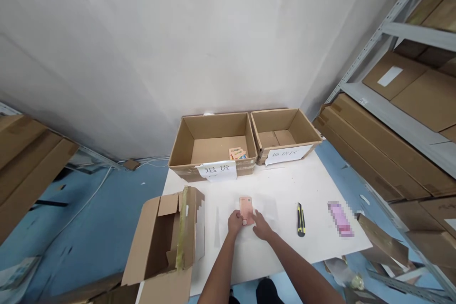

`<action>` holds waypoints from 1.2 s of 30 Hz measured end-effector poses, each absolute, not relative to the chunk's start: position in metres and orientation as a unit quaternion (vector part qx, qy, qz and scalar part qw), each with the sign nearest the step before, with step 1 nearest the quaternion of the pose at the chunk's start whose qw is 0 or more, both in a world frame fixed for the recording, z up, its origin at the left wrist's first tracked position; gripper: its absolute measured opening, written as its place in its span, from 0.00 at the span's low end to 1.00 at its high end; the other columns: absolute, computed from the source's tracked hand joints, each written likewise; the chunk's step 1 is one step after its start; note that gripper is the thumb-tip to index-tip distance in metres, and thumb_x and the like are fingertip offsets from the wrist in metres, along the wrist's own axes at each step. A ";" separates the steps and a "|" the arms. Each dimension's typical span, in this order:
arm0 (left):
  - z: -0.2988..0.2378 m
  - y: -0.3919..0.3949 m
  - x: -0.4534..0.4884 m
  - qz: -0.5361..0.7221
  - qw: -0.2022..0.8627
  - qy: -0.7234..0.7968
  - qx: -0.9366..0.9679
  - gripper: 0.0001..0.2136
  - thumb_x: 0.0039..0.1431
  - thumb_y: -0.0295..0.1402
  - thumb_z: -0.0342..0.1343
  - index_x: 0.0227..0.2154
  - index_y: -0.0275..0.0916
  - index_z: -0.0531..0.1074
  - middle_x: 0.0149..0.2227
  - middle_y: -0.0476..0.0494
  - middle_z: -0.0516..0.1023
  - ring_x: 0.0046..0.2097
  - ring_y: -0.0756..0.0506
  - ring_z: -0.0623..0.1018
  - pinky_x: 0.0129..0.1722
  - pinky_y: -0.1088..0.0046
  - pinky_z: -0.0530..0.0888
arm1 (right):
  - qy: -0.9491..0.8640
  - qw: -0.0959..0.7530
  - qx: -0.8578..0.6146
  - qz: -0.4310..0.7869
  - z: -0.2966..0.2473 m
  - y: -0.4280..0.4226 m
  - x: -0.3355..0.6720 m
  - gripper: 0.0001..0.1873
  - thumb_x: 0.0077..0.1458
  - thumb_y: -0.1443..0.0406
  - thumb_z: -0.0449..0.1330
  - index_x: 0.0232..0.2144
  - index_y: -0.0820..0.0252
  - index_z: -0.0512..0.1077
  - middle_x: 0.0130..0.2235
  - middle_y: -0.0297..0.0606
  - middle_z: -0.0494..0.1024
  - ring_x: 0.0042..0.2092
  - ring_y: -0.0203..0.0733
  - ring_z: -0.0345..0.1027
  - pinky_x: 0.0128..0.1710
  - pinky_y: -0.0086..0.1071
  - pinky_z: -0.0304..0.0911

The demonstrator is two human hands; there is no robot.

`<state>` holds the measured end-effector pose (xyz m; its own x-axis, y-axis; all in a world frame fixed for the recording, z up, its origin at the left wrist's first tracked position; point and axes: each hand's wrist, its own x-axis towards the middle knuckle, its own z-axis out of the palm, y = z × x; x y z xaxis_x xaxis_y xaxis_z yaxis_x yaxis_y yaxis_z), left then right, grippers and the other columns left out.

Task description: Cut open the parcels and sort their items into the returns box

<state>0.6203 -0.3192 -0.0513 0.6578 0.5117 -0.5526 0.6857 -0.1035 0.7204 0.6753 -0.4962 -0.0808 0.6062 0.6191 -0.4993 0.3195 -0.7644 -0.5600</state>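
Note:
A flat, salmon-pink rectangular pack (246,206) with small printing is at the middle of the white table, over a sheet of clear plastic (267,206). My left hand (234,223) is closed on its lower left edge. My right hand (262,226) has its fingers stretched out, the tips against or very near the pack's right edge. To the right lies a black and yellow box cutter (301,220). Left of my hands, an opened cardboard box (153,237) rests on its side with its flaps out.
Two open cartons with paper signs stand at the table's back: the left carton (181,152) holds small colourful packs (237,153); the right carton (302,126) is beside it. A blurred pink-purple item (341,218) lies near the right edge. Metal shelving (399,109) with boxes rises at right.

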 end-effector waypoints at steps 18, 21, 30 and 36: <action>0.191 -0.271 0.607 0.034 0.761 0.143 0.632 0.33 0.46 0.47 0.72 0.55 0.44 0.71 0.39 0.50 0.73 0.38 0.48 0.79 0.41 0.66 0.80 | -0.104 0.751 -0.560 0.335 0.181 -0.496 0.716 0.30 0.42 0.55 0.74 0.48 0.53 0.75 0.38 0.37 0.81 0.39 0.45 0.77 0.40 0.37 0.72; 0.203 -0.278 0.608 0.052 0.753 0.146 0.639 0.34 0.46 0.47 0.71 0.57 0.44 0.71 0.40 0.49 0.75 0.39 0.47 0.80 0.41 0.66 0.79 | -0.115 0.756 -0.548 0.338 0.196 -0.498 0.716 0.28 0.46 0.53 0.72 0.50 0.53 0.75 0.39 0.37 0.83 0.40 0.44 0.78 0.42 0.37 0.73; 0.216 -0.323 0.614 0.189 0.608 0.188 0.747 0.28 0.49 0.47 0.68 0.53 0.43 0.78 0.47 0.40 0.80 0.45 0.42 0.81 0.47 0.63 0.79 | -0.218 0.746 -0.559 0.288 0.206 -0.508 0.716 0.25 0.48 0.52 0.72 0.46 0.52 0.73 0.46 0.40 0.84 0.43 0.48 0.80 0.46 0.44 0.74; 0.223 -0.360 0.621 0.202 0.653 0.119 0.720 0.28 0.56 0.50 0.64 0.57 0.42 0.77 0.58 0.37 0.79 0.58 0.36 0.78 0.56 0.59 0.77 | -0.329 0.694 -0.600 0.225 0.204 -0.500 0.700 0.21 0.57 0.55 0.65 0.51 0.51 0.78 0.61 0.44 0.75 0.65 0.53 0.66 0.61 0.48 0.65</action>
<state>0.6209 -0.3601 0.2231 0.8897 0.4357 0.1363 -0.0931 -0.1193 0.9885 0.7000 -0.5000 0.2040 0.6822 0.7067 0.1875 0.0838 0.1793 -0.9802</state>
